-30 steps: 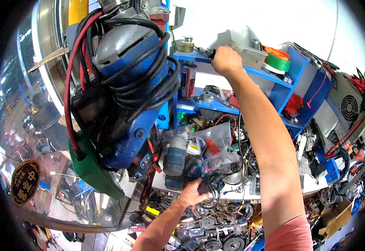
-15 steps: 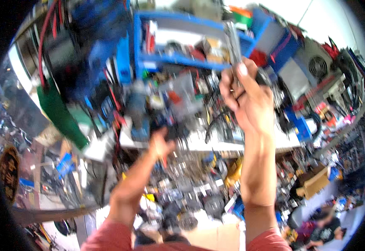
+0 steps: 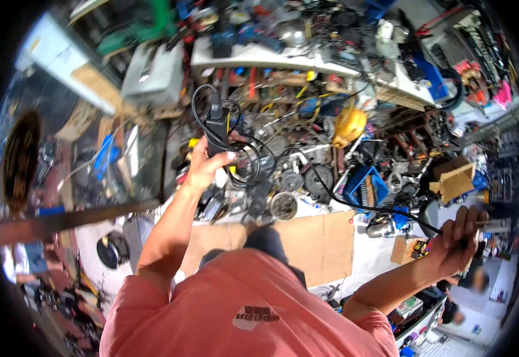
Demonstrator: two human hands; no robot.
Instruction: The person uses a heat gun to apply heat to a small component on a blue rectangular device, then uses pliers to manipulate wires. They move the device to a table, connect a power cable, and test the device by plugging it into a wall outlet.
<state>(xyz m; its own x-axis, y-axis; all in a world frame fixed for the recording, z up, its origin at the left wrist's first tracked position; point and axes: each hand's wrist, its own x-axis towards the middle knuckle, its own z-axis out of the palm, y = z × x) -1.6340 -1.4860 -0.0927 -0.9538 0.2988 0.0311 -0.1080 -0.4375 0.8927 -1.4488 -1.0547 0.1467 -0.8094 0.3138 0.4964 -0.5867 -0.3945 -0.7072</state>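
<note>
My left hand (image 3: 203, 166) is wrapped round a black power adapter (image 3: 216, 130) with a plug on its upper end. Loops of thin black cable (image 3: 249, 172) hang at its fingers. From there the cable runs in a slack arc to the far right, where my right hand (image 3: 458, 241) is closed on it. A pale, shiny slim object (image 3: 496, 225) sticks out past the right fingertips; it is blurred, and I cannot make out its kind. Both hands are held above the cluttered floor, with the arms spread wide.
A white bench edge (image 3: 271, 59) runs across the top, loaded with tools and parts. Below lie a yellow object (image 3: 350, 126), a blue crate (image 3: 365, 187), a round tin (image 3: 284, 206) and a flat cardboard sheet (image 3: 325, 247). People are at the lower right.
My view has tipped down from the shelf to the floor. The adapter and its cable now show clearly in my left hand. My right hand has swung out to the right, stretching the cable.
</note>
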